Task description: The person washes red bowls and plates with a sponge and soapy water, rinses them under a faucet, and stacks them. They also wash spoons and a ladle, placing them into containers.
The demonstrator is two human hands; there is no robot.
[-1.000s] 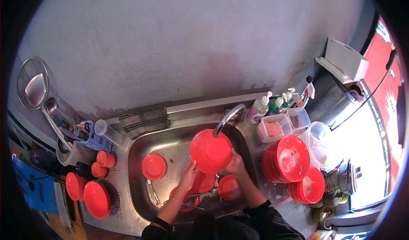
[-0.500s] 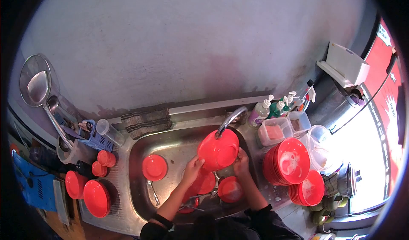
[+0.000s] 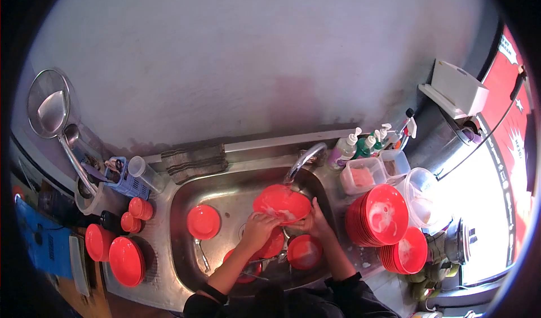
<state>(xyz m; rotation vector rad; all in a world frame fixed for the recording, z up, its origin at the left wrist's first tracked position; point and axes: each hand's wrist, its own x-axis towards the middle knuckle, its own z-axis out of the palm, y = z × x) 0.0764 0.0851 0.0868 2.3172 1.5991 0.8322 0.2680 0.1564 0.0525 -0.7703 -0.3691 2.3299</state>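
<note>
Both my hands hold a red bowl (image 3: 276, 199) under the curved metal faucet (image 3: 304, 159), over the steel sink (image 3: 183, 205). White suds show inside the tilted bowl. My left hand (image 3: 260, 228) is closed on its near left rim. My right hand (image 3: 313, 219) grips its right side, with some fingers hidden beneath. Below them in the sink lie more red dishes, among them a bowl (image 3: 304, 252) with cloudy residue, and several pieces of cutlery. A small red plate (image 3: 203, 222) sits at the sink's left, with a spoon (image 3: 203, 256) near it.
Right of the sink stand tall stacks of sudsy red bowls (image 3: 386, 213), a tub with a sponge (image 3: 363, 176) and pump bottles (image 3: 345, 149). On the left drainboard are red plates (image 3: 127, 261), small red cups (image 3: 140, 208) and a blue basket (image 3: 127, 180). A cloth (image 3: 194, 163) lies behind the sink.
The bowl has turned from showing its underside to showing its sudsy inside, and it sits slightly lower. My left hand has moved onto its near rim.
</note>
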